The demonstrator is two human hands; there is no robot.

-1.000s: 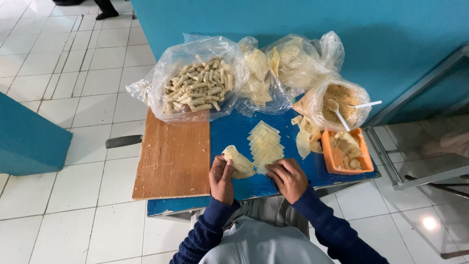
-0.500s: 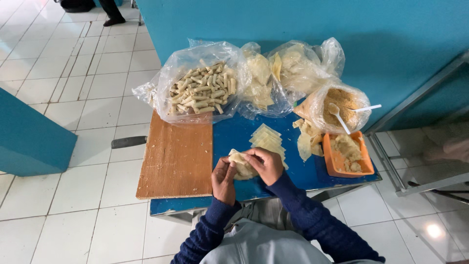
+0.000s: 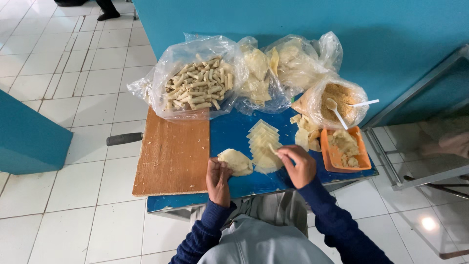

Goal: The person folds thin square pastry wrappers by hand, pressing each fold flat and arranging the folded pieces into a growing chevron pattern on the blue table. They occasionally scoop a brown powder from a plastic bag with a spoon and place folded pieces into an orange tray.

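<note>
seen from above at a small blue table (image 3: 229, 132): left hand (image 3: 218, 179) resting at the near edge of the table, fingers bent and touching the near side of a folded, filled wrapper (image 3: 236, 161) that lies flat on the blue top. right hand (image 3: 299, 165) just right of that, thumb and fingertips pinched together on the corner of the nearest sheet in a fanned stack of pale square wrappers (image 3: 264, 144) laid out in the middle of the table. both hands apart, the stack's near end between them; dark blue sleeves running back toward the camera.

on the left part of the table, a bare wooden board (image 3: 173, 156) overhanging the near edge. at the far left of the table, an open clear bag of finished rolls (image 3: 198, 84), piled lengthwise. beside it along the far edge, against a teal wall, two more clear bags of pale wrappers (image 3: 273, 68). toward the far right corner, a bag of crumbly yellow filling (image 3: 337, 102) with two white plastic spoons (image 3: 337, 112) standing in it. at the right edge, an orange tray (image 3: 342, 149) holding lumps of pale filling, a few loose wrappers just left of it. white tiled floor around the table; a black handle (image 3: 124, 139) poking out from under the board on the left.
</note>
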